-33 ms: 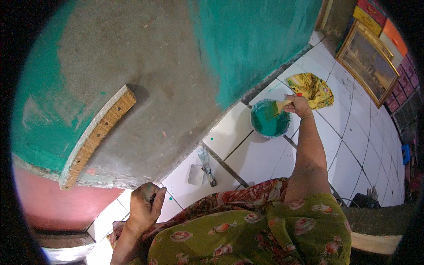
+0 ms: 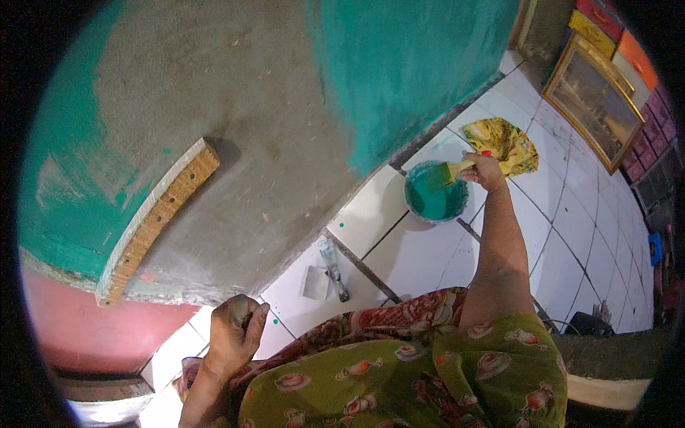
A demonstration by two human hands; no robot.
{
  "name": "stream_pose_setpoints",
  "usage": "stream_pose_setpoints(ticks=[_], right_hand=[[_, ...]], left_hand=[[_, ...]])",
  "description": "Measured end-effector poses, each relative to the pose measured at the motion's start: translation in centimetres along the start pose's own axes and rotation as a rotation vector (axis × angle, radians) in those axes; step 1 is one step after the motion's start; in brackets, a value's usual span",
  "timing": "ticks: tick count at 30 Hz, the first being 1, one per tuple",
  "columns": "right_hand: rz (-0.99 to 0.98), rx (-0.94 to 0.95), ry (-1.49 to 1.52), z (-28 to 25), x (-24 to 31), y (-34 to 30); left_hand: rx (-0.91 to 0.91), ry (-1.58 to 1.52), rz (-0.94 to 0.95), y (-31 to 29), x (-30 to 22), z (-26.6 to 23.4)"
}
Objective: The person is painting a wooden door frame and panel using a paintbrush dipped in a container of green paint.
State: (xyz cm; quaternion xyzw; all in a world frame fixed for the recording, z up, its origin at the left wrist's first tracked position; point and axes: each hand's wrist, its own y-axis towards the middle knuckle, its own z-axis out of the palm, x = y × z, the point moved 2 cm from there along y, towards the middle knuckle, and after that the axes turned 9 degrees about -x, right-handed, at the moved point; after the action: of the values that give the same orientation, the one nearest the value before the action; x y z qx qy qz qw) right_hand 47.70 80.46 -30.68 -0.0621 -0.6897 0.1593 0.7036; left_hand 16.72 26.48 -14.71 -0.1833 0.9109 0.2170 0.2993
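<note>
My right hand (image 2: pixel 486 171) grips a paintbrush (image 2: pixel 457 170) by its pale handle, whose red end pokes out near my fingers. Its bristles, coated in green paint, hang over the inside of a bucket (image 2: pixel 467 203) of teal-green paint on the tiles. At the lower left my left hand (image 2: pixel 237 329) is closed in a fist with a greenish smear on it, and nothing sticks out of it. On the floor between my hands lie a paint-stained scraper-like tool (image 2: pixel 331 261) and a small pale square piece (image 2: pixel 315 282). A crumpled yellow patterned cloth (image 2: pixel 502 145) rests beyond the bucket.
The wall (image 2: pixel 235 93) is part teal, part bare grey, with a curved wooden ledge (image 2: pixel 158 214) jutting out on the left. A gold-framed picture (image 2: pixel 596 100) leans against colourful boxes at the far right. White tiles (image 2: pixel 556 192) cover the floor, with green drips near the wall.
</note>
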Motion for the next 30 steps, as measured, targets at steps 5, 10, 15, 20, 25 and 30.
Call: stream_pose_setpoints(ticks=[5, 10, 15, 20, 25, 30], right_hand=[[-0.432, 0.171, -0.525, -2.8, -2.8, 5.8], [-0.553, 0.25, -1.113, 6.1, -4.0, 2.8], [-0.644, 0.054, -1.173, 10.1, -4.1, -1.9], [-0.674, 0.1, -1.348, 9.6, -5.5, -0.3], [-0.315, 0.119, -0.877, 4.8, -3.4, 2.5], [-0.057, 0.053, -0.119, 0.9, 1.5, -1.0]], left_hand=[[0.056, -0.04, -0.033, 0.8, -0.7, 0.4], [0.067, -0.015, -0.006, 0.3, -0.6, 0.9], [0.092, -0.022, -0.067, -0.1, -0.7, 0.9], [0.11, 0.015, -0.049, -0.2, -1.0, 0.4], [0.107, -0.021, -0.087, -0.1, -1.3, 0.2], [0.113, 0.014, -0.067, -0.8, -1.0, -0.2]])
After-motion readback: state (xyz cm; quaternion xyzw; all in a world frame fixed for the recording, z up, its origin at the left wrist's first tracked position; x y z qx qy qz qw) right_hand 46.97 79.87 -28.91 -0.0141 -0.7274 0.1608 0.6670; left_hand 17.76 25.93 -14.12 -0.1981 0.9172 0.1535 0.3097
